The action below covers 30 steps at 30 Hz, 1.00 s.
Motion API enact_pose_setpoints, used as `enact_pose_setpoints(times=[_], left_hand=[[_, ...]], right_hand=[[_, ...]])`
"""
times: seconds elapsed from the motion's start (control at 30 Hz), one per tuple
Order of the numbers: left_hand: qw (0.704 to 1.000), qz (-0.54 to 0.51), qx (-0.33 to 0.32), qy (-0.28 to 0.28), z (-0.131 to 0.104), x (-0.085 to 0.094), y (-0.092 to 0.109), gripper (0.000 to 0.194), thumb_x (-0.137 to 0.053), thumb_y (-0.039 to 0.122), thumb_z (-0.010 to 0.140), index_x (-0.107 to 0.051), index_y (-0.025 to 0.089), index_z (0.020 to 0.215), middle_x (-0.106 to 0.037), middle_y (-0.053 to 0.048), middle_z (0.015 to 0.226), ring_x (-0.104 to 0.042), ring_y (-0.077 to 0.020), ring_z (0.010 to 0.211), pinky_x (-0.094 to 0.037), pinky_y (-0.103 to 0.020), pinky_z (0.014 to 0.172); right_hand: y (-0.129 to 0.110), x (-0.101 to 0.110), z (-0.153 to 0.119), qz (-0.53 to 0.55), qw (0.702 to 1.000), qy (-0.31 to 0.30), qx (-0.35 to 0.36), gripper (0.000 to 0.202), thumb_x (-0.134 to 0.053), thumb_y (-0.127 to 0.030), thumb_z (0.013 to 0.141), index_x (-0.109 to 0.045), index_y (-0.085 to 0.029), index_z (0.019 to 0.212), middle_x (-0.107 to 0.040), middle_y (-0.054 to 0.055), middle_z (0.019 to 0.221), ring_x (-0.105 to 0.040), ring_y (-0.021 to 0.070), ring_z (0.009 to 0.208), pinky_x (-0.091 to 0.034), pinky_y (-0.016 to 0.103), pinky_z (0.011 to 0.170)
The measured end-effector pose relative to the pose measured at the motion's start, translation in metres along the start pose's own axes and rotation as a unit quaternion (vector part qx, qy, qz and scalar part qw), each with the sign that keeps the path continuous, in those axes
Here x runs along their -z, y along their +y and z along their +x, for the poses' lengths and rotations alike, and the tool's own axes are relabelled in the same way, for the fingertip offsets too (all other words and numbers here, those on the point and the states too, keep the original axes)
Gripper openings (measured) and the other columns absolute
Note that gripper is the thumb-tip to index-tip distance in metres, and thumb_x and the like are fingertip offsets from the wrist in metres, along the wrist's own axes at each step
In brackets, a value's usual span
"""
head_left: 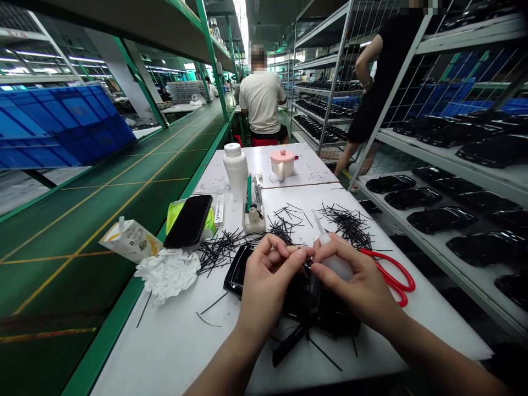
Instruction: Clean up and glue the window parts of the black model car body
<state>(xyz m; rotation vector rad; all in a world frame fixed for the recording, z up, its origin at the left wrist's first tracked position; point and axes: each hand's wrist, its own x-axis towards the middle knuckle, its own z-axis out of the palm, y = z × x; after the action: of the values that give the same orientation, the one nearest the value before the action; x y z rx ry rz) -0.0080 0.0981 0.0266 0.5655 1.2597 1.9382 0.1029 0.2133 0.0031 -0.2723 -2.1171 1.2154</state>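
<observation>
My left hand (272, 269) and my right hand (350, 275) meet above a glossy black toy car body (325, 313) on the white table. Both hands pinch with thumb and forefinger, close together, at a small dark piece that I cannot make out. A narrow black part (289, 346) juts from the car body toward me. Beside my right hand, partly hidden by it, lies a white bottle with a thin pointed nozzle (324, 235). Red-handled scissors (398, 275) rest just right of that hand. Thin black strips (348, 225) are scattered in heaps behind both hands.
On the left are crumpled tissue (169, 272), a drink carton (132, 239) and a phone (190, 220). Farther back stand a white bottle (236, 170), a tool holder (253, 220) and a pink-lidded mug (282, 164). A green conveyor (124, 203) runs left; racks of black car bodies (445, 220) stand right. Two people are ahead.
</observation>
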Motion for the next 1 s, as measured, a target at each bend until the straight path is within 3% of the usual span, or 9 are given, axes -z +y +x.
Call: enact_pose_setpoints(times=[0.33,0.73,1.0], left_hand=[[1.000,-0.024,0.006,-0.007,-0.0004,-0.0010,-0.0012,0.031,-0.076,0.016,0.081,-0.046,0.019,0.076,-0.077,0.000,0.079,-0.073,-0.0109,0.083,-0.054,-0.020,0.081],[1.000,-0.001,0.004,-0.006,0.0015,0.0027,-0.0024,0.027,-0.076,0.016,0.081,-0.050,0.018,0.080,-0.076,0.002,0.083,-0.071,-0.0076,0.082,-0.053,-0.016,0.078],[1.000,0.018,0.012,-0.023,0.0023,0.0027,0.0003,0.025,-0.076,0.012,0.079,-0.052,0.017,0.083,-0.073,0.002,0.087,-0.069,-0.0066,0.083,-0.053,-0.016,0.080]], right_hand=[[-0.0004,-0.0012,0.0023,0.017,0.999,0.026,-0.013,0.013,-0.065,-0.023,0.089,-0.059,-0.025,0.077,-0.060,-0.002,0.076,-0.061,0.0164,0.080,-0.050,0.026,0.072],[-0.0023,0.0004,0.0029,0.040,0.998,0.013,-0.044,0.012,-0.066,-0.024,0.090,-0.061,-0.028,0.079,-0.061,-0.005,0.080,-0.058,0.0133,0.083,-0.045,0.023,0.076],[-0.0009,0.0010,0.0002,0.050,0.996,0.017,-0.066,0.006,-0.064,-0.030,0.092,-0.064,-0.029,0.087,-0.062,-0.006,0.082,-0.056,0.0122,0.074,-0.044,0.025,0.078]])
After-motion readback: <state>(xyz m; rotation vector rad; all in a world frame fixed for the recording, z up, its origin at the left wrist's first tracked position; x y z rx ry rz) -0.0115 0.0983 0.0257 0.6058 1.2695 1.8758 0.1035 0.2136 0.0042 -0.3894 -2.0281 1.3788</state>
